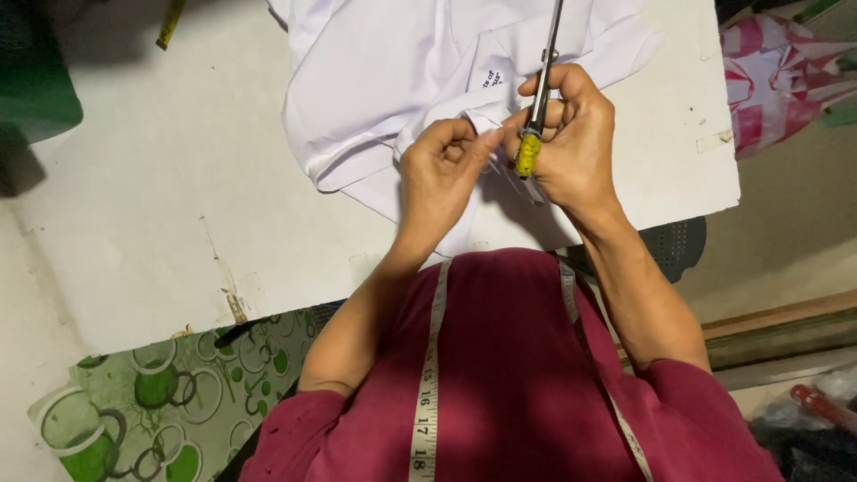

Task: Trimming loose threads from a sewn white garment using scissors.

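Note:
A white garment [384,80] lies crumpled on a white table [161,196]. My left hand [442,174] pinches a folded edge of the white cloth between thumb and fingers. Right beside it, my right hand [576,134] grips a pair of scissors [539,85] whose handle is wrapped in yellow-green tape; the metal blades point away from me over the garment. The two hands almost touch at the cloth edge. A measuring tape [428,375] hangs around my neck over a dark red shirt.
A pink and white patterned cloth [777,71] lies off the table's right edge. A green-circle patterned sheet [170,393] shows below the table at the lower left. A dark perforated seat [674,245] sits under the table's right side.

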